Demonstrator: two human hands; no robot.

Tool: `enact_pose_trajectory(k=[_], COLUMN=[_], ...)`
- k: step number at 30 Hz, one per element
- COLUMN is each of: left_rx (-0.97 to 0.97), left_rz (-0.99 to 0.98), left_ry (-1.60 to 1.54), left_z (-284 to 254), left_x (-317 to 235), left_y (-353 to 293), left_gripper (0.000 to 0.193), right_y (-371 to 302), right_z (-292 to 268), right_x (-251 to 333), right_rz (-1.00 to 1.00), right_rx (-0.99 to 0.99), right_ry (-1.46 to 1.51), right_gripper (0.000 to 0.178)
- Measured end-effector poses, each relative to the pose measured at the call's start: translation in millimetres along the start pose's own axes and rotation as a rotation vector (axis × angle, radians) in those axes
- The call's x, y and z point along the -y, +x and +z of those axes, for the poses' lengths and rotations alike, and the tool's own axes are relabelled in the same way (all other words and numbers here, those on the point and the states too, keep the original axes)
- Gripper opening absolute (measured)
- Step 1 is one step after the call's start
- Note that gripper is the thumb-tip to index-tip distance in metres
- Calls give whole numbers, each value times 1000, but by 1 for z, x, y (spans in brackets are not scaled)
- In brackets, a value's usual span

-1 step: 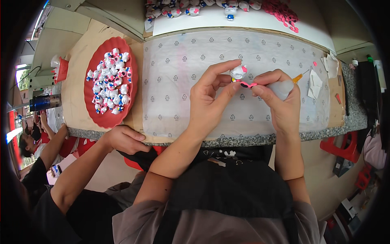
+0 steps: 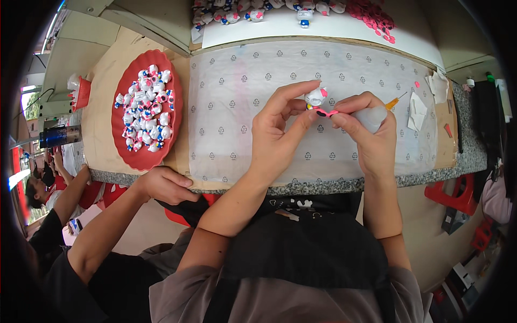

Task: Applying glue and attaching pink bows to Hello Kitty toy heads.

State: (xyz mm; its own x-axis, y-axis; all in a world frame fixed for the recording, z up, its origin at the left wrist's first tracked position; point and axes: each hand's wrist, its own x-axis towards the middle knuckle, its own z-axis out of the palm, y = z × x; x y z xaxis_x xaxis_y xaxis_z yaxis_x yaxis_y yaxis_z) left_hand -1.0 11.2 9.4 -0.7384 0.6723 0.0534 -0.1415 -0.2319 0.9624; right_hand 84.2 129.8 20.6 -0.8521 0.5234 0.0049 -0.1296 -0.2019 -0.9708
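Observation:
Over the sheet, my left hand (image 2: pixel 274 126) pinches a small white cat figurine (image 2: pixel 314 97) with a pink bow between index finger and thumb. Just below its head is a tiny pair of pink sunglasses (image 2: pixel 323 112) with dark lenses. My right hand (image 2: pixel 374 142) is closed, its thumb and index fingertips on the right end of the sunglasses. The left thumb tip is at their other end; whether they touch the figurine I cannot tell. Tucked in my right hand is a translucent squeeze bottle (image 2: pixel 371 118), its orange needle nozzle (image 2: pixel 395 103) pointing away to the right.
A red scalloped tray (image 2: pixel 121 137) of similar figurines stands at left. Beneath my hands lies a printed white sheet (image 2: pixel 221 107). More figurines (image 2: pixel 256 15) and pink pieces (image 2: pixel 374 19) occupy the shelf behind. A co-worker's hand (image 2: pixel 169 184) rests at the table edge; folded paper (image 2: pixel 417 112) lies right.
My right hand has shifted very slightly left, with the squeeze bottle and the sunglasses' right end. The nozzle has moved a little left too. My left hand and the figurine look almost unmoved.

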Motion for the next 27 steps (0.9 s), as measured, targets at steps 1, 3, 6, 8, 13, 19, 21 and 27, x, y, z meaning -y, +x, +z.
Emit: enact_pose_trajectory(k=[1, 3, 6, 8, 13, 19, 21, 27], left_rx=[-4, -4, 7, 22, 24, 6, 26, 84], left_rz=[37, 46, 73, 89, 73, -16, -14, 6], left_ry=[57, 77, 126, 155, 30, -180, -214, -109], left_z=[0, 1, 0, 0, 2, 3, 2, -4], left_x=[1, 2, 5, 6, 0, -4, -2, -1], left_y=[-1, -1, -1, 0, -2, -1, -1, -2], left_gripper=[34, 34, 33, 32, 28, 24, 24, 24], right_y=[0, 0, 1, 2, 2, 1, 2, 2], right_z=[1, 2, 4, 5, 6, 6, 5, 0], right_x=[-1, -3, -6, -8, -11, -15, -11, -13], right_rz=[1, 0, 17, 25, -2, -156, -171, -156], right_rx=[-4, -7, -17, -36, -54, -84, -79, 82], right_ry=[15, 33, 75, 66, 60, -35, -28, -108], right_gripper=[10, 9, 9, 9, 10, 19, 24, 34])
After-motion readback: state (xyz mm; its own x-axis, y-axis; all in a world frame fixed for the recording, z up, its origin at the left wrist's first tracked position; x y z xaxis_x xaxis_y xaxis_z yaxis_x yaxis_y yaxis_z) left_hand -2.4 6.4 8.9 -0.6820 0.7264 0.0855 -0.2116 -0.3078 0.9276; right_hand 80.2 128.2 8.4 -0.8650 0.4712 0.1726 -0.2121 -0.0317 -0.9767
